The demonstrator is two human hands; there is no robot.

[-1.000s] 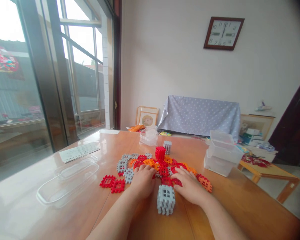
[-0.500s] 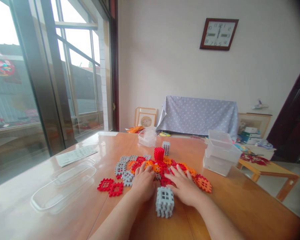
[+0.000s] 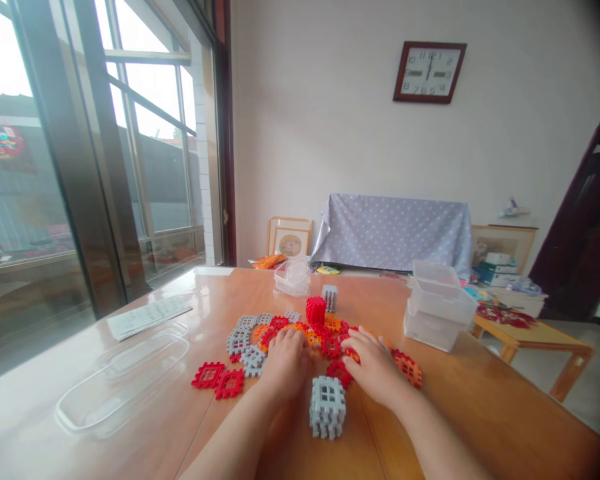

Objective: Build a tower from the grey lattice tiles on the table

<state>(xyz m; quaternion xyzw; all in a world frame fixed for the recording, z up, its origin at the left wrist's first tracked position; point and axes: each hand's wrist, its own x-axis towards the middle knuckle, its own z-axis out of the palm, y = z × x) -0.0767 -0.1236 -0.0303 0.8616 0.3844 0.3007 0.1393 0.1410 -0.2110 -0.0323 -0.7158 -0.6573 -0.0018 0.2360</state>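
Observation:
Plastic interlocking window blocks lie in a loose pile of red, orange and grey pieces (image 3: 331, 345). My left hand (image 3: 287, 360) rests on the pile's left part, fingers bent downward and their tips hidden. My right hand (image 3: 373, 363) is over the right part, its fingers apart and slightly curved, close to a red block (image 3: 339, 375). Between my wrists stands a neat stack of grey blocks (image 3: 327, 407). A red stack (image 3: 315, 310) and another grey stack (image 3: 330, 298) rise behind the pile. Two red blocks (image 3: 229, 384) lie at its left.
A clear plastic lid (image 3: 60, 417) and printed sheets (image 3: 150, 317) lie on the left of the wooden table (image 3: 455, 413). An open clear box (image 3: 293, 283) is at the back. Stacked translucent boxes (image 3: 433, 327) stand at the right. Beyond is a low wooden stool (image 3: 540, 340).
My right hand has drawn its fingers in and shifted slightly, leaving a red block more exposed beside it. The left fingers have curled more. The whole view has moved a little.

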